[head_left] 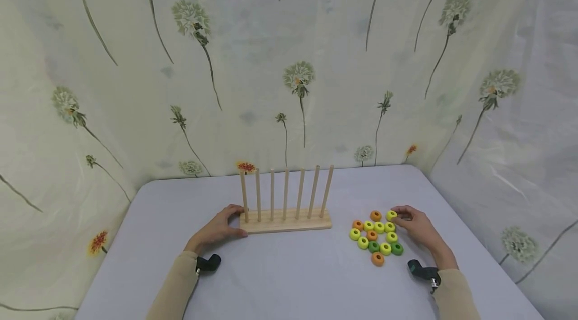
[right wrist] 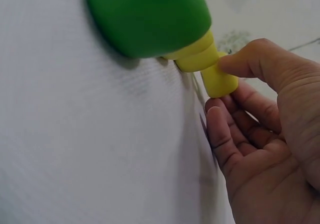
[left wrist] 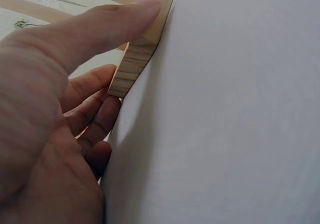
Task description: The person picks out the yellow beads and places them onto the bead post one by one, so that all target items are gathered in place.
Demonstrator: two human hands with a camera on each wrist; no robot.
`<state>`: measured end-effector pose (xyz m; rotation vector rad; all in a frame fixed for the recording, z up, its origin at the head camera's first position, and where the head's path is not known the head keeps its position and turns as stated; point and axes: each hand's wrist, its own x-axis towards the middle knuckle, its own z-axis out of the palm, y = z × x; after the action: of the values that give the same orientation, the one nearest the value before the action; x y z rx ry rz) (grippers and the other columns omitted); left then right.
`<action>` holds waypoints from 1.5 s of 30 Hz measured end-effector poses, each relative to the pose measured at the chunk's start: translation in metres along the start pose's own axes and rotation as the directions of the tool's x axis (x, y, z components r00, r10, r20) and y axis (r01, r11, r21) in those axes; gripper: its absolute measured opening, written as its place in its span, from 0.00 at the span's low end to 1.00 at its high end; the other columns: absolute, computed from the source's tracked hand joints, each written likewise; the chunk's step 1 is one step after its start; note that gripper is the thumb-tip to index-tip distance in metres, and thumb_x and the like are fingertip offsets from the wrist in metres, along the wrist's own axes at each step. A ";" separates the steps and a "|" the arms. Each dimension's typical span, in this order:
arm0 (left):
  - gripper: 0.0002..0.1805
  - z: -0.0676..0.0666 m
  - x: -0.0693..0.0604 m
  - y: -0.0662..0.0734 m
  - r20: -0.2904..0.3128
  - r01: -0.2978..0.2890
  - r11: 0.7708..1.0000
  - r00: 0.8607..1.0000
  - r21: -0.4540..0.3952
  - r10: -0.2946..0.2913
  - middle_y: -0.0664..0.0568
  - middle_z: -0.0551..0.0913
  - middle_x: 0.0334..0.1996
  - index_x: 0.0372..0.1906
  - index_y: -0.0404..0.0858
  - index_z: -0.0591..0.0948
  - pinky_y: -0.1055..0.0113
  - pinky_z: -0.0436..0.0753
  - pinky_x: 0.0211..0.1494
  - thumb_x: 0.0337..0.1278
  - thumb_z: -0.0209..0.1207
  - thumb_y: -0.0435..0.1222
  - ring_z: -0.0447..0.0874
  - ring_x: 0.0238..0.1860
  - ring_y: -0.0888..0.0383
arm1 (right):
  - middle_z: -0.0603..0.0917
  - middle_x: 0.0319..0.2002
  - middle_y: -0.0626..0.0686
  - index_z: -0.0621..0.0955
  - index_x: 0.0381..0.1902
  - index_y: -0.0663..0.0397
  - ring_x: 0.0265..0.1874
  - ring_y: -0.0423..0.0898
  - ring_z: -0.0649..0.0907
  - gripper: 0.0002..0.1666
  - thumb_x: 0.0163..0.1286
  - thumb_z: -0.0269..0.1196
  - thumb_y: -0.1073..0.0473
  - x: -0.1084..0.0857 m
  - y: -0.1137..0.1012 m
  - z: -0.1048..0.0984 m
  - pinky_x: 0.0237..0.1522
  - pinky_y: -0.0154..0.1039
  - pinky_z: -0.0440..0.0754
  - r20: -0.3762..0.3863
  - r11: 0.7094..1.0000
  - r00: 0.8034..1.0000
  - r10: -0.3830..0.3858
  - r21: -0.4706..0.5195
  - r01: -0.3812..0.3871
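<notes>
- The head view looks forward and down from above the near side of the desk (head_left: pixel 289 280), far enough back for the whole pegged rack (head_left: pixel 289 226) and the flowered cloth (head_left: pixel 334 34) behind.
- The left wrist view sits low, close behind the left hand (head_left: pixel 219 228), facing the end of the pegged rack, rolled so the desk fills the right side.
- The right wrist view is also low and rolled, desk at left, facing along the right hand (head_left: pixel 417 229); a green bead (right wrist: pixel 150 19) looms near the lens.
- Left wrist and head share the left hand and rack end; right wrist and head, the right hand and its pinched yellow bead (head_left: pixel 391 215).
</notes>
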<state>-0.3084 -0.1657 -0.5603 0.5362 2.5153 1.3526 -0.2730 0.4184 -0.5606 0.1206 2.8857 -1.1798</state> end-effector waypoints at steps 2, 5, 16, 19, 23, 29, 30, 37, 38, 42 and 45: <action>0.41 0.000 0.000 0.000 0.000 0.003 1.000 1.000 -0.002 -0.003 0.51 0.70 0.64 0.62 0.43 0.73 0.42 0.56 0.74 0.38 0.75 0.48 0.59 0.71 0.46 | 0.78 0.53 0.61 0.73 0.60 0.60 0.51 0.55 0.78 0.28 0.69 0.61 0.49 -0.001 -0.001 -0.001 0.46 0.42 0.79 -0.002 1.000 1.000 0.001 0.000 -0.001; 0.41 0.000 0.000 -0.001 0.003 0.006 1.000 1.000 -0.002 -0.006 0.51 0.70 0.64 0.63 0.43 0.73 0.43 0.56 0.74 0.38 0.75 0.48 0.60 0.71 0.46 | 0.78 0.53 0.62 0.72 0.60 0.61 0.50 0.54 0.79 0.28 0.69 0.61 0.49 -0.002 -0.002 -0.002 0.43 0.38 0.80 -0.001 1.000 1.000 -0.003 0.006 0.003; 0.42 0.000 0.002 -0.003 0.003 -0.014 1.000 1.000 0.021 0.014 0.49 0.69 0.65 0.63 0.41 0.72 0.43 0.56 0.74 0.39 0.75 0.48 0.59 0.71 0.44 | 0.78 0.53 0.62 0.71 0.61 0.61 0.49 0.54 0.79 0.29 0.70 0.59 0.49 -0.001 -0.006 -0.009 0.37 0.31 0.80 -0.025 0.999 0.999 -0.032 0.027 0.033; 0.42 0.000 0.002 -0.003 0.005 -0.016 1.000 1.000 0.024 0.016 0.48 0.69 0.65 0.63 0.41 0.72 0.43 0.55 0.74 0.39 0.75 0.48 0.59 0.72 0.44 | 0.78 0.54 0.62 0.72 0.61 0.60 0.53 0.57 0.77 0.32 0.69 0.59 0.44 -0.001 -0.010 -0.011 0.43 0.39 0.81 -0.033 0.999 0.999 -0.039 0.018 0.040; 0.42 -0.001 0.002 -0.002 0.009 -0.012 1.000 1.000 0.018 0.012 0.48 0.69 0.65 0.64 0.42 0.72 0.43 0.55 0.74 0.39 0.75 0.48 0.58 0.72 0.44 | 0.77 0.55 0.62 0.72 0.61 0.59 0.56 0.59 0.75 0.34 0.68 0.59 0.40 -0.002 -0.017 -0.015 0.48 0.46 0.81 -0.043 0.998 0.997 -0.057 0.009 0.057; 0.43 -0.001 0.002 -0.002 0.009 0.006 1.000 1.000 0.018 -0.006 0.50 0.69 0.65 0.63 0.43 0.72 0.44 0.55 0.75 0.37 0.75 0.50 0.58 0.72 0.46 | 0.79 0.53 0.60 0.73 0.60 0.58 0.51 0.54 0.77 0.32 0.69 0.59 0.41 -0.005 -0.033 -0.018 0.46 0.53 0.81 -0.079 0.996 0.993 -0.085 -0.016 0.084; 0.43 -0.001 0.002 -0.002 0.008 0.011 1.000 1.000 0.018 -0.011 0.51 0.69 0.65 0.63 0.43 0.72 0.44 0.55 0.75 0.37 0.75 0.50 0.58 0.72 0.47 | 0.79 0.53 0.60 0.73 0.60 0.58 0.51 0.53 0.77 0.32 0.69 0.59 0.41 -0.006 -0.036 -0.018 0.48 0.54 0.80 -0.082 0.996 0.992 -0.093 -0.022 0.092; 0.44 -0.001 0.000 0.000 0.004 0.014 1.000 1.000 0.016 -0.014 0.50 0.69 0.66 0.64 0.41 0.72 0.43 0.55 0.74 0.37 0.75 0.50 0.57 0.73 0.46 | 0.79 0.54 0.61 0.73 0.60 0.59 0.52 0.56 0.78 0.32 0.69 0.59 0.42 -0.010 -0.055 -0.019 0.53 0.50 0.81 -0.076 0.990 0.988 -0.137 -0.021 0.136; 0.44 -0.001 0.000 0.000 0.004 0.015 1.000 1.000 0.016 -0.015 0.50 0.69 0.66 0.64 0.41 0.72 0.43 0.55 0.74 0.38 0.75 0.49 0.57 0.73 0.46 | 0.79 0.54 0.61 0.73 0.60 0.59 0.52 0.56 0.78 0.32 0.69 0.59 0.42 -0.011 -0.056 -0.019 0.52 0.50 0.81 -0.075 0.990 0.987 -0.141 -0.022 0.140; 0.44 -0.001 0.000 0.000 0.005 0.021 1.000 1.000 0.016 -0.021 0.51 0.68 0.66 0.64 0.43 0.71 0.43 0.54 0.75 0.38 0.75 0.50 0.57 0.73 0.47 | 0.80 0.51 0.60 0.74 0.58 0.58 0.49 0.54 0.80 0.32 0.67 0.62 0.42 -0.011 -0.062 -0.015 0.47 0.49 0.83 -0.078 0.988 0.985 -0.157 -0.018 0.156; 0.43 -0.001 0.001 -0.002 0.006 0.028 0.999 1.000 0.015 -0.028 0.53 0.68 0.66 0.64 0.46 0.71 0.44 0.54 0.75 0.38 0.75 0.51 0.56 0.73 0.48 | 0.80 0.49 0.58 0.76 0.56 0.57 0.47 0.50 0.80 0.30 0.65 0.63 0.41 -0.011 -0.068 -0.012 0.45 0.50 0.83 -0.081 0.986 0.982 -0.170 -0.014 0.169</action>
<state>-0.3100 -0.1675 -0.5615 0.5048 2.5200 1.3215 -0.2670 0.3778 -0.5046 -0.0807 3.0231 -1.2172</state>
